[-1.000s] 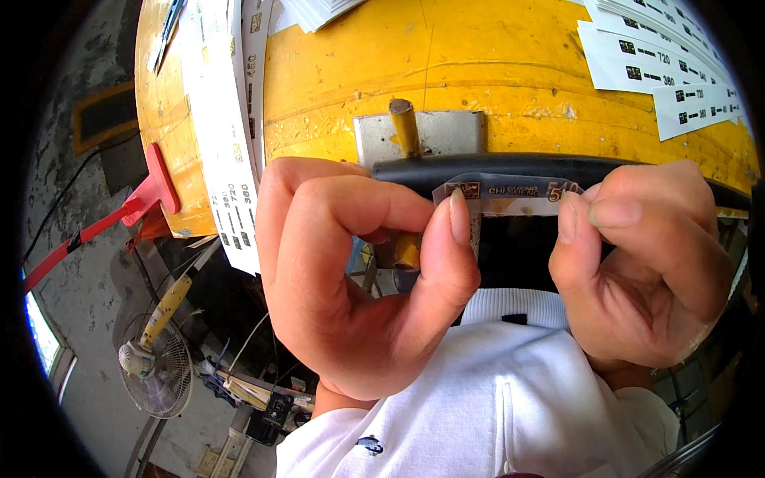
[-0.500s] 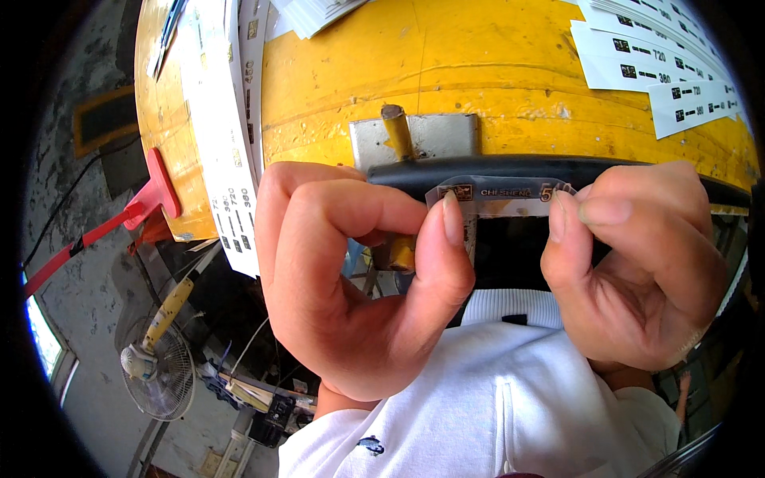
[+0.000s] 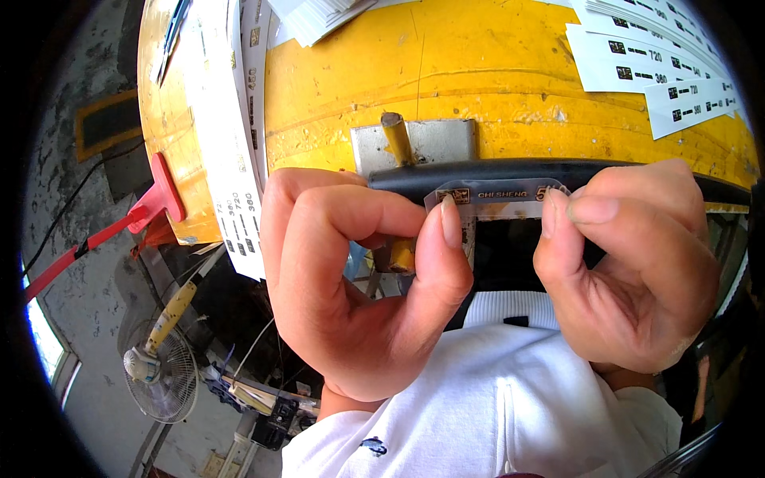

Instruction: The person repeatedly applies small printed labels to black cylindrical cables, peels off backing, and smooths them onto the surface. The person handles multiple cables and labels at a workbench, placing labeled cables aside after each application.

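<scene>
A small transparent film strip with dark-and-gold printing (image 3: 510, 207) is stretched level between my two hands. My left hand (image 3: 358, 279) pinches its left end between thumb and forefinger. At the other end, the thumb and forefinger of my right hand (image 3: 637, 263) are closed on the strip and cover part of its print. Just beyond the strip runs a long black tube (image 3: 478, 171) along the table's near edge; whether the strip touches it, I cannot tell.
On the yellow table (image 3: 478, 64), long white label sheets (image 3: 215, 119) lie at left and more label sheets (image 3: 637, 56) at far right. A metal plate (image 3: 438, 139) carries a worn yellow peg (image 3: 396, 137). A red T-shaped handle (image 3: 159, 195) and a fan (image 3: 163, 370) are at left.
My right hand has shifted slightly left, with its fingertips a little further in over the strip's print. My left hand keeps its pinch. The whole view has moved very slightly.
</scene>
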Action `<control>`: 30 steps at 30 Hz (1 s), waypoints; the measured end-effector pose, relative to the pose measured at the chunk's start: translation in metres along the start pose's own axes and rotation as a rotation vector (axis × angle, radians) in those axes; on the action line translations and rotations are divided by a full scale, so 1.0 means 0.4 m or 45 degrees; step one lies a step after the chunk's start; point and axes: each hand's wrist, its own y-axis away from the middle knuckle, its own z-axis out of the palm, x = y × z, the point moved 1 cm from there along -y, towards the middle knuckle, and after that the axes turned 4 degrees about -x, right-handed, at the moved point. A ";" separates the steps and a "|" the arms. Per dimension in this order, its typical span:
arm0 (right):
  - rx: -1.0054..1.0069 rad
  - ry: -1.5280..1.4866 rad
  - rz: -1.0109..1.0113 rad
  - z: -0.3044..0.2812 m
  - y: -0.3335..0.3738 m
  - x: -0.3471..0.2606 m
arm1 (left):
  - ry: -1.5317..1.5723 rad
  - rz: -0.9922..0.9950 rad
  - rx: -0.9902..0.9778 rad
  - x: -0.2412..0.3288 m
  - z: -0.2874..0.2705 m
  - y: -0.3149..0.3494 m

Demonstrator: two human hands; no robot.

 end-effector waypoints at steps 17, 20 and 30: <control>-0.030 0.029 -0.023 -0.003 0.002 0.001 | -0.027 0.074 -0.008 -0.011 0.000 -0.001; -0.004 0.026 -0.024 0.000 0.006 0.003 | -0.024 0.071 -0.010 -0.010 0.000 0.000; -0.060 0.027 -0.048 -0.010 0.002 0.006 | -0.021 0.092 -0.009 -0.013 0.000 -0.002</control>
